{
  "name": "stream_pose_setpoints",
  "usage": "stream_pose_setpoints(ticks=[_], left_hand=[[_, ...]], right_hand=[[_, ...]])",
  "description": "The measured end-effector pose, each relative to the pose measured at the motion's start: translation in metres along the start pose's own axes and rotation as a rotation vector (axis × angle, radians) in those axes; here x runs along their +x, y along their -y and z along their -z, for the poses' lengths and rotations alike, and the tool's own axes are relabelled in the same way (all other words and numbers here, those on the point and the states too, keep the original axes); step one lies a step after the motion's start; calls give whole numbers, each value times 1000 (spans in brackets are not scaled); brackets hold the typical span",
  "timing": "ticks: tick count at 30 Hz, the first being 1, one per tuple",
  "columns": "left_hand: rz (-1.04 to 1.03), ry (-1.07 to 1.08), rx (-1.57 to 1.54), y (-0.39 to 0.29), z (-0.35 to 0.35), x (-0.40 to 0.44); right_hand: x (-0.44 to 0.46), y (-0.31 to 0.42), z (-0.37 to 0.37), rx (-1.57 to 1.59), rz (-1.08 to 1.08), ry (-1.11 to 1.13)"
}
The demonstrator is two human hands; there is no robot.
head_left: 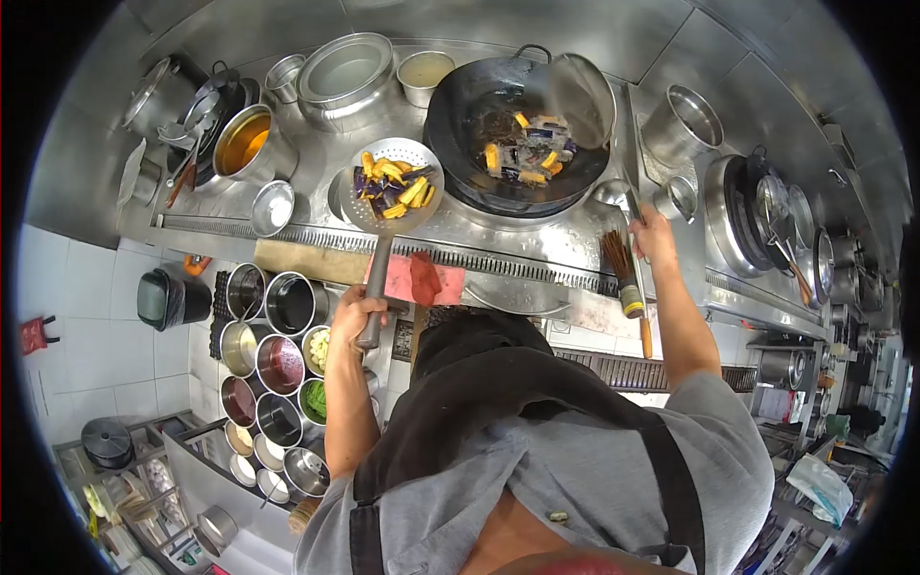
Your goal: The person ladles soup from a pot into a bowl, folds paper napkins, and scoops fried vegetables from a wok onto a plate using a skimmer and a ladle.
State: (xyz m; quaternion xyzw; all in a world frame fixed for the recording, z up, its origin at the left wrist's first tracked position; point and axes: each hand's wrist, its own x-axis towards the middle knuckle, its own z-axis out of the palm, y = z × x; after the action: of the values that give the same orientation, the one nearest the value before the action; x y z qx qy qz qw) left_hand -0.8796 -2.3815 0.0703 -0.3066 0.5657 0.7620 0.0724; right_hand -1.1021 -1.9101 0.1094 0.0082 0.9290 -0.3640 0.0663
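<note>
My left hand (358, 314) is wrapped round the grey handle of a perforated strainer (414, 153), which holds yellow and purple pieces over the counter, left of the wok. My right hand (653, 234) is closed round the handle of a ladle (610, 194), whose bowl is by the wok's lower right rim. More yellow and dark purple pieces (530, 153) lie in the black wok (463, 105). A blurred round mesh skimmer (581, 101) leans at the wok's right side.
A pot of orange liquid (251, 144), a large lidded pot (345, 81) and a small bowl (273, 208) stand left. A brush (625, 276) lies below my right hand. Ingredient pots (281, 364) fill the lower left; stacked pans (733, 216) stand right.
</note>
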Motion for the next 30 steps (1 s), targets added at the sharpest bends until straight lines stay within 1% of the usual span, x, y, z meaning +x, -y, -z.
stream_pose_setpoints(ticks=[1, 2, 4, 5, 6, 8, 10, 13, 16, 21, 24, 26, 28, 30], left_hand=[[-10, -3, 18, 0, 1, 1], [-20, -8, 35, 0, 2, 1], [-19, -18, 47, -1, 0, 0], [-20, -26, 57, -2, -2, -1], [-19, -30, 57, -2, -4, -2], [-4, -49, 66, -4, -8, -3], [1, -51, 92, -7, -12, -6], [20, -29, 112, -10, -15, -7], [21, -30, 106, -14, -20, -10], [23, -45, 135, -20, -26, -17], [30, -12, 125, -16, -25, -17], [39, -7, 106, -14, -28, -19], [65, -7, 82, -6, -23, -18], [70, 24, 60, -7, -25, -22]], right_hand=[[-2, -2, 3, 97, -96, 150], [-7, -6, 3, 99, -97, 152], [-24, -17, 1, 326, -193, 283], [-35, -8, 0, 406, -217, 307], [-41, -4, -4, 406, -217, 311], [-50, 3, -13, 620, -296, 380], [-56, 12, -28, 666, -291, 392], [-63, 22, -50, 827, -281, 429], [-62, 30, -69, 901, -268, 468], [-63, 40, -77, 934, -248, 487], [-71, 51, -72, 944, -248, 476], [-81, 60, -65, 953, -186, 503], [-88, 73, -63, 897, -155, 501], [-95, 85, -62, 705, -66, 504]])
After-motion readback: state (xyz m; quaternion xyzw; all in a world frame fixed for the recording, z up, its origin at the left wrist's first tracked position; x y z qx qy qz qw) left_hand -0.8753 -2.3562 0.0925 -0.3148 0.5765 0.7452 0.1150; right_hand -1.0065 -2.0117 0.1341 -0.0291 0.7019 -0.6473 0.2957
